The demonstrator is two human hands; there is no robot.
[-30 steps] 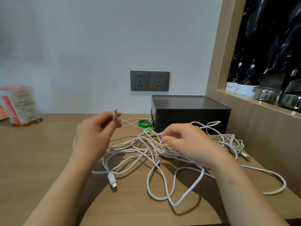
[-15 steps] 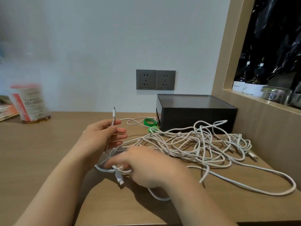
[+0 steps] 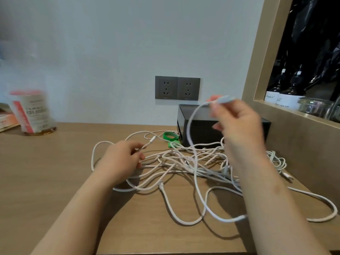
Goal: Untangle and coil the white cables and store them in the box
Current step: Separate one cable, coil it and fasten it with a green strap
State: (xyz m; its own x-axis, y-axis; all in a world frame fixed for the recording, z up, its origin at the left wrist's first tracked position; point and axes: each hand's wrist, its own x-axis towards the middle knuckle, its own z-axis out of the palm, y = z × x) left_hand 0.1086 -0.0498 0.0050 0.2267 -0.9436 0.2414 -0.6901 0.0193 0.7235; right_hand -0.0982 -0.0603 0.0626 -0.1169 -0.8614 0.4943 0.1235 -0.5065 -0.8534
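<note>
A tangle of white cables (image 3: 184,162) sprawls over the wooden table (image 3: 46,172) in front of a black box (image 3: 198,129) at the back right. My left hand (image 3: 121,161) lies low on the left edge of the tangle and pinches a cable just behind its plug (image 3: 151,139). My right hand (image 3: 237,122) is raised in front of the box, blurred, pinching another cable's plug end (image 3: 223,99). That cable hangs down in a long loop into the pile.
A green tape roll (image 3: 171,136) lies left of the box. A red-and-white canister (image 3: 30,111) stands at the far left. Two grey wall sockets (image 3: 177,88) sit above the box. A wooden shelf unit (image 3: 294,126) with bottles walls off the right side.
My right hand rose from the near-left of the pile up to in front of the box, lifting a plug end. My left hand sank to the table, its plug now pointing sideways.
</note>
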